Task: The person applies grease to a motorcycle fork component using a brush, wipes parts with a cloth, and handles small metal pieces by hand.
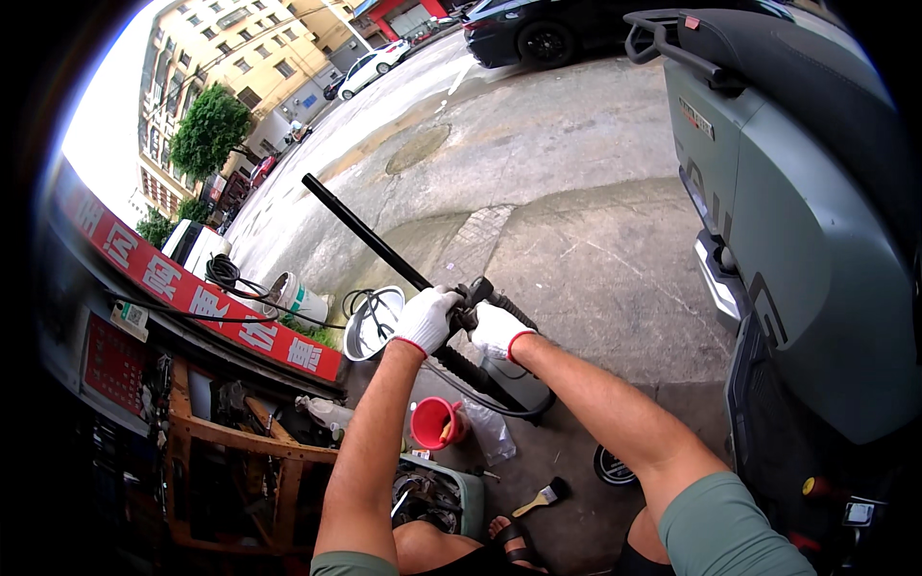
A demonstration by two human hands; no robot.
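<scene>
Both hands wear white gloves with red cuffs. My left hand (425, 321) is closed on a black fitting (473, 293), from which a long straight black tube (365, 230) slants up to the left. My right hand (497, 329) grips the same fitting just right of it, its fingertips partly hidden. Dark ribbed parts (462, 372) run downward beneath my hands, with a black hose (534, 408) curving round near the ground. A red bucket (428, 424) holding a handled object stands below, beside a clear plastic bag (496, 431).
A grey scooter (783, 245) fills the right. A paintbrush (541, 496) and green bin (451, 492) lie near my feet. At left are a wooden frame (240, 432), red sign (192, 293), white basin (373, 322) and white bucket (298, 300). Cars (368, 69) are parked along the street behind.
</scene>
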